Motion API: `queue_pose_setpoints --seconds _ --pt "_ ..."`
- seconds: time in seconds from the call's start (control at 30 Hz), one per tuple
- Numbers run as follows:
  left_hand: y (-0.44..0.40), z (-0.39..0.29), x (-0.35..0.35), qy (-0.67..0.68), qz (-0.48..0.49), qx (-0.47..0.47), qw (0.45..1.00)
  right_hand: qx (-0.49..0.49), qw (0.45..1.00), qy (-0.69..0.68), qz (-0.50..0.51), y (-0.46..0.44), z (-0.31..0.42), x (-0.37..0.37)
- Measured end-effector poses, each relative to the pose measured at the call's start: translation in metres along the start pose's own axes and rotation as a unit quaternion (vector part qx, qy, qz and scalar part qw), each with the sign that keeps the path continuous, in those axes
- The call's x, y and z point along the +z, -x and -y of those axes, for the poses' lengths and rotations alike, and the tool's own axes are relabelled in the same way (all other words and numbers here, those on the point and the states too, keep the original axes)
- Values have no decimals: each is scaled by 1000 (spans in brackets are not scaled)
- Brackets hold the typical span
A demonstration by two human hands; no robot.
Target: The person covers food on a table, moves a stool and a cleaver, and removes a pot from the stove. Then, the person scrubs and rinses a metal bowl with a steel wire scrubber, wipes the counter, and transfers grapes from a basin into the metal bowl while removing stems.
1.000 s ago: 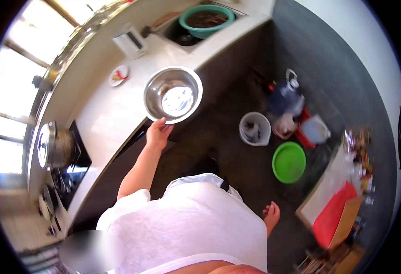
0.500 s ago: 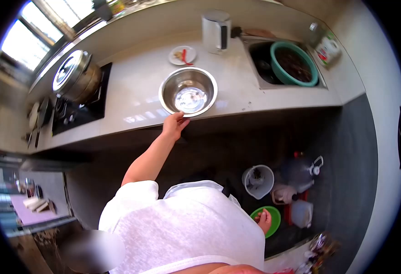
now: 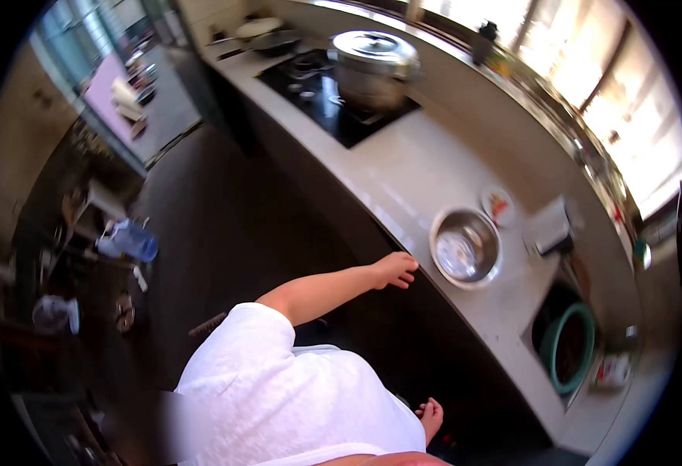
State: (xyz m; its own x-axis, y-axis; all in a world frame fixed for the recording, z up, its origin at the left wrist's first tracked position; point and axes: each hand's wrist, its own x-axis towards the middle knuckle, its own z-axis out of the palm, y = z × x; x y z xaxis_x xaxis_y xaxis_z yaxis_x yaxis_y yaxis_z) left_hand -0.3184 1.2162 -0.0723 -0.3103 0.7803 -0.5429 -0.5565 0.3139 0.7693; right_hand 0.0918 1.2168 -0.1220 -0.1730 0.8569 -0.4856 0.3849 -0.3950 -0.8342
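A stainless steel bowl [image 3: 443,256] stands upright on the pale countertop, near its front edge. My left hand [image 3: 394,270] hovers off that edge, just left of the bowl and apart from it, with loosely bent fingers and nothing in them. Low beside my body is my right hand [image 3: 432,419], its fingers curled in; I see nothing held there. Behind the bowl lies a small white plate [image 3: 506,203] with bits of red and yellowish food. A metal electric kettle [image 3: 550,227] stands to the right of the plate.
A large lidded steel pot [image 3: 372,78] sits on the black hob [image 3: 321,99]. Right of the bowl, a green basin [image 3: 585,346] rests in the sink. Windows line the far wall. On the floor at left are a blue plastic container [image 3: 135,241] and clutter; a doorway opens beyond.
My view has swung left, bringing the hob, doorway and floor clutter further into sight. My left hand has come off the bowl's rim. The bowl remains near the counter's edge.
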Motion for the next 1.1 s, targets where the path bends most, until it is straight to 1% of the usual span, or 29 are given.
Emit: queue_pose_setpoints --seconds 0.03,0.07,0.13,0.2,0.27,0.3,0.37,0.4,0.47,0.53,0.57,0.6,0.63,0.67,0.7,0.73,0.8,0.9,0.97,1.0,1.07,1.1 --pt "17 -6 -23 -30 -12 29 999 -4 999 20 47 -10 12 19" --pt "30 -12 -53 -12 -37 44 998 -8 995 42 94 -19 25 40" --pt "59 -21 -119 -17 -85 73 994 -30 984 92 150 -30 65 99" --pt "90 -35 -185 5 -162 100 982 -70 955 146 247 -36 93 165" --pt "116 -50 -249 18 -222 127 967 -107 937 156 293 -33 124 250" --pt "127 -58 -282 25 -254 144 956 -126 906 178 362 -24 138 293" --pt "154 -78 -327 40 -311 178 933 -164 828 215 491 5 171 368" --pt "172 -96 -348 49 -316 201 926 -184 782 222 552 29 183 409" --pt "195 -134 -397 38 -361 281 889 -164 673 266 671 72 197 480" --pt "236 -184 -428 62 -410 346 841 -238 504 288 779 123 210 531" --pt "247 -205 -449 92 -439 394 802 -269 436 301 804 150 217 549" --pt "266 -229 -455 153 -455 419 771 -299 366 312 824 176 222 563" --pt "281 -246 -463 197 -456 454 740 -300 333 310 839 202 230 570" --pt "292 -259 -469 202 -462 478 719 -300 298 307 852 222 233 575" --pt "302 -270 -470 204 -459 499 706 -303 293 309 853 232 228 580" --pt "309 -276 -469 206 -457 519 692 -299 272 255 879 240 221 584" --pt "315 -283 -466 213 -454 522 690 -292 244 200 903 249 209 594" --pt "313 -292 -472 225 -454 512 693 -270 244 188 913 261 207 604" --pt "309 -300 -479 228 -456 511 692 -122 226 214 943 280 231 603" --pt "306 -303 -483 253 -447 512 689 -125 226 215 942 280 223 609" --pt "299 -308 -485 281 -437 511 685 -170 240 76 953 275 198 617" --pt "295 -309 -487 290 -427 507 690 -168 241 78 953 274 200 619"
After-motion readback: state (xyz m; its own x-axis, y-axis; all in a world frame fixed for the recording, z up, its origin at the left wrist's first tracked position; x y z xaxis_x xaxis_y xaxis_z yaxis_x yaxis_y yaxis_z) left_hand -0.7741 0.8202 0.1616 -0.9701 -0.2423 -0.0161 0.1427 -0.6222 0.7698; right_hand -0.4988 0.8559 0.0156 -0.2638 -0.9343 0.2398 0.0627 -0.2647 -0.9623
